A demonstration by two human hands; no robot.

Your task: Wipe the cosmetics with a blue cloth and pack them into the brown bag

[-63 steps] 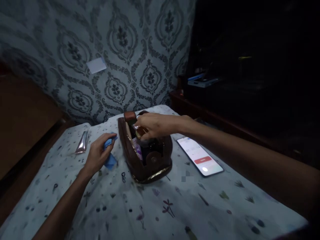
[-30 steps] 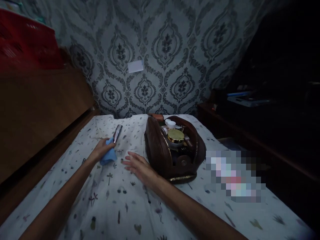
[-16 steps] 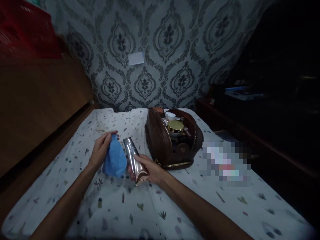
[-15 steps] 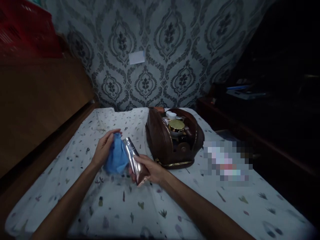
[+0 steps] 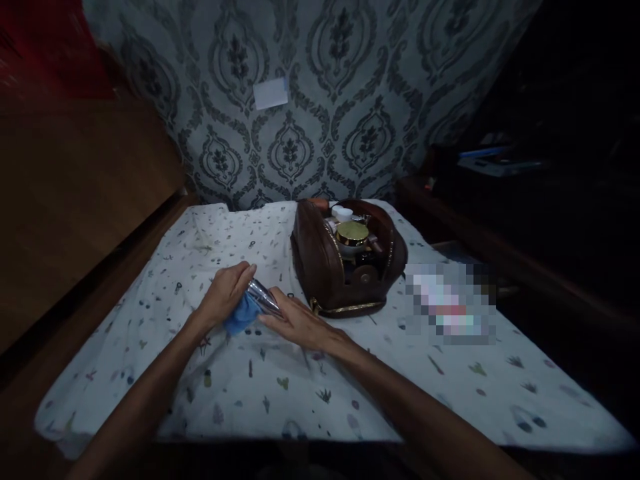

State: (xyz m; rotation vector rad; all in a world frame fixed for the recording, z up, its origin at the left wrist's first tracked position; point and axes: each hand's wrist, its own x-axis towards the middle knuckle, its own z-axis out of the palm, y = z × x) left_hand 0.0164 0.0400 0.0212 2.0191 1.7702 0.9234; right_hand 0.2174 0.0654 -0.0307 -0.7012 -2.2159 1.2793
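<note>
A shiny silver-pink squeeze tube [image 5: 264, 297] lies slanted between my two hands. My right hand [image 5: 304, 325] is closed around its lower end, which the fingers hide. At the tube's upper end, my left hand [image 5: 225, 291] is closed with a blue cloth [image 5: 243, 315] in it, and the cloth hangs below the palm against the tube. Beyond my right hand stands an unzipped brown toiletry bag [image 5: 320, 267]. Inside it are a round jar with a gold lid [image 5: 352, 233], white caps [image 5: 343, 214] and other small items that are hard to make out.
A white patterned cloth [image 5: 280, 407] covers the surface under my hands. Right of the bag lies a pixelated item [image 5: 450, 307]. Wooden furniture [image 5: 85, 220] borders the left side, with a red object [image 5: 55, 53] on top. A patterned wall [image 5: 290, 153] rises behind.
My left hand has brought the blue cloth onto the tube's upper end and closed there. The tube has tilted flatter, and my right hand now covers more of it. The camera view has shifted slightly.
</note>
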